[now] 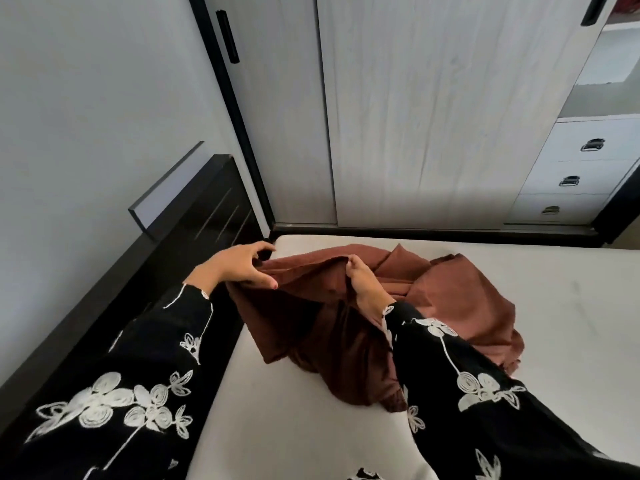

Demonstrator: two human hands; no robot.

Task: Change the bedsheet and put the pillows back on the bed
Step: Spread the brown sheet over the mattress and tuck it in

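Between left hand (235, 268), right hand (362, 282), bedsheet (450, 299) pinched

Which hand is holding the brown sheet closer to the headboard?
The left hand, gripping the brown sheet right beside the black headboard; the right hand grips a fold farther out over the mattress.

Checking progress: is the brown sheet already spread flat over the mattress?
No, the sheet lies bunched in a heap on the bare mattress.
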